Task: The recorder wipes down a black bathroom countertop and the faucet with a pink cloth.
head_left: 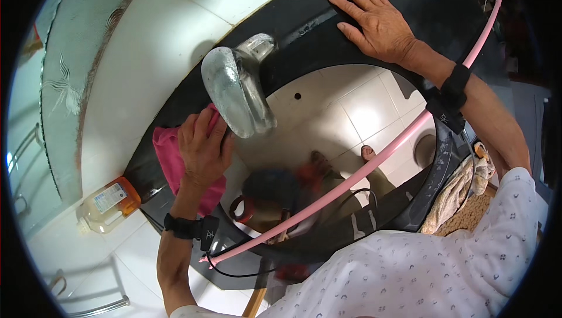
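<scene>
My left hand [202, 151] is closed over a bright pink cloth [171, 157], fingers bunched on it against the black countertop [170, 107]. Just beyond those fingers stands a shiny metal faucet [237, 86], its spout over the oval opening in the counter. Farther right, my right hand [374, 22] lies flat on the counter's back part with fingers spread, holding nothing. A thin pink tube [351, 182] runs slantwise in front of me, from near my left wrist up past my right forearm. Both wrists wear black straps.
Through the oval opening show pale floor tiles [357, 113], feet and a dark, blurred shape. A clear bottle with orange liquid [111, 204] lies by the counter's left end. A beige towel [453, 192] hangs at right. White tiled wall [181, 16] and etched glass [64, 84] border the far left.
</scene>
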The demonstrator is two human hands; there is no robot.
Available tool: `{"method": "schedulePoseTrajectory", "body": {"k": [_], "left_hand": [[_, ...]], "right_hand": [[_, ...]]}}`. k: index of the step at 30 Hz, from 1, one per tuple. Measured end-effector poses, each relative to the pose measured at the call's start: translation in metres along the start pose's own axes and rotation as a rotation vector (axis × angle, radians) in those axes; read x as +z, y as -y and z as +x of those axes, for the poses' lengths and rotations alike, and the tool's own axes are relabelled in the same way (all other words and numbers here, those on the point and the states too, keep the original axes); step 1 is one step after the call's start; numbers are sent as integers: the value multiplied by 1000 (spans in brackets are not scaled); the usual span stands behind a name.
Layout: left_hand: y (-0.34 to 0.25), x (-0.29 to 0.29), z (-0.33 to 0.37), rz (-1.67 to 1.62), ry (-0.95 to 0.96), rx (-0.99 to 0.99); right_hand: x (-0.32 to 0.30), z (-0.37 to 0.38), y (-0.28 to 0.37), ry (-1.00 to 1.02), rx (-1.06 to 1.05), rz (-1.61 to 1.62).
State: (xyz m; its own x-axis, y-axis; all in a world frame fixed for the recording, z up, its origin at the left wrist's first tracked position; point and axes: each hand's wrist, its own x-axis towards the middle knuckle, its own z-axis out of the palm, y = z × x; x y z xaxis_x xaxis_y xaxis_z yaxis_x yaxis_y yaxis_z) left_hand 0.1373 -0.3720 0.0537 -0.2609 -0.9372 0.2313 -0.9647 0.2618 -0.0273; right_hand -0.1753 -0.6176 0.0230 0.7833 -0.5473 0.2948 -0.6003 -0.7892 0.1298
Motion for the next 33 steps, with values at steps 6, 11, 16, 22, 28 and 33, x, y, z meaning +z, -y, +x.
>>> {"method": "schedulePoseTrajectory", "body": {"k": [6, 11, 16, 22, 28, 33], "left_hand": [[-26, 7, 4, 40, 17, -7], [-6, -4, -30, 39, 80, 75], [15, -33, -91, -44, 206, 42], [57, -26, -85, 80, 59, -520], [100, -14, -91, 191, -47, -553], [102, -13, -130, 329, -58, -928]], "right_hand": [[-3, 3, 6, -14, -40, 131], [1, 2, 1, 2, -10, 136], [1, -1, 5, -52, -27, 133], [-4, 0, 8, -33, -20, 107], [-7, 1, 6, -21, -25, 201], [-8, 4, 8, 10, 4, 197]]}}
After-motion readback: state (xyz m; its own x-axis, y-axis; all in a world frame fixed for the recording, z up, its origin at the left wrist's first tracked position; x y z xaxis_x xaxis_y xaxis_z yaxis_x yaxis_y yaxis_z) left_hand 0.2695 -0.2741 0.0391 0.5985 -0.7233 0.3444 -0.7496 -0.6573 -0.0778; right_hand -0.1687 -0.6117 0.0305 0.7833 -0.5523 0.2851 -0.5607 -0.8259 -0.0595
